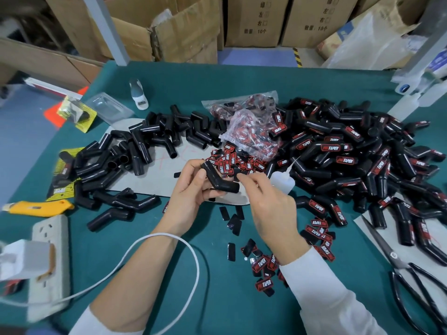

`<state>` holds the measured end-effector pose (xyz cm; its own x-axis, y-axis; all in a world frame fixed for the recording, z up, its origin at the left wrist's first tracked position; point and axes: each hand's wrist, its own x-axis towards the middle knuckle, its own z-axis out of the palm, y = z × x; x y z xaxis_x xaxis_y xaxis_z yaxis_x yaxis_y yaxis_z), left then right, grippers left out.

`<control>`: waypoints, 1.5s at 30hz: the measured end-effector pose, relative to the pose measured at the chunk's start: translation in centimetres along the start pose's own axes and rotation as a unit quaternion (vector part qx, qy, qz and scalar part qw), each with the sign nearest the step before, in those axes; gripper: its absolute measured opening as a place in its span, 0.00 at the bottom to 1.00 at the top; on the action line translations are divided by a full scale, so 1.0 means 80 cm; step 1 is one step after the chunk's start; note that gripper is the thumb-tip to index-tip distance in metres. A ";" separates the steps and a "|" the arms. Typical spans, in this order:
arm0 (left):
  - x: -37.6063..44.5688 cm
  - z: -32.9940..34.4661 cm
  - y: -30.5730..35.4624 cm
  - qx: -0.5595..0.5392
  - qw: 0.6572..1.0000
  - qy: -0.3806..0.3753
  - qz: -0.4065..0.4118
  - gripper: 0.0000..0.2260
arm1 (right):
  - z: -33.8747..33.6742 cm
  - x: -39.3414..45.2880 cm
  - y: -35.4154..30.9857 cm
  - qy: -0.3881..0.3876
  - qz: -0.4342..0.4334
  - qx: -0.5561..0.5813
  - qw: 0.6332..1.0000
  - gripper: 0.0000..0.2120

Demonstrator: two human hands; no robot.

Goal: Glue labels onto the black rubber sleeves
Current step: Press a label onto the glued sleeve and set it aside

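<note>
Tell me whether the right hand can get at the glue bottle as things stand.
Probably yes. The glue bottle stands just beyond the right hand with nothing between, but that hand pinches a small black piece, likely a label, which it would have to place first.

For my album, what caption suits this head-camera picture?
Left hand grips a bent black rubber sleeve while the right hand brings a label to it.

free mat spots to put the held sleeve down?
Bare green mat near the front edge, between the white cable and the loose labels. Another strip far side, between the white dispenser and the label bag. Crowded: labelled pile right, plain sleeves left.
</note>
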<state>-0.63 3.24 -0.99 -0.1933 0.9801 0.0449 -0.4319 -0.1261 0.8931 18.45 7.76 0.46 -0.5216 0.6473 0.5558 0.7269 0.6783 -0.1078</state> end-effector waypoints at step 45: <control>-0.013 0.020 0.011 0.030 0.996 -0.032 -0.082 0.03 | 0.003 -0.026 0.016 -0.168 -0.014 -0.022 0.985 0.20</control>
<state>0.61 2.36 0.46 -0.0664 0.9948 -0.0768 -0.3997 0.0440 0.9156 20.36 7.38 -1.00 -0.6550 0.7119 0.2533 0.7246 0.6868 -0.0564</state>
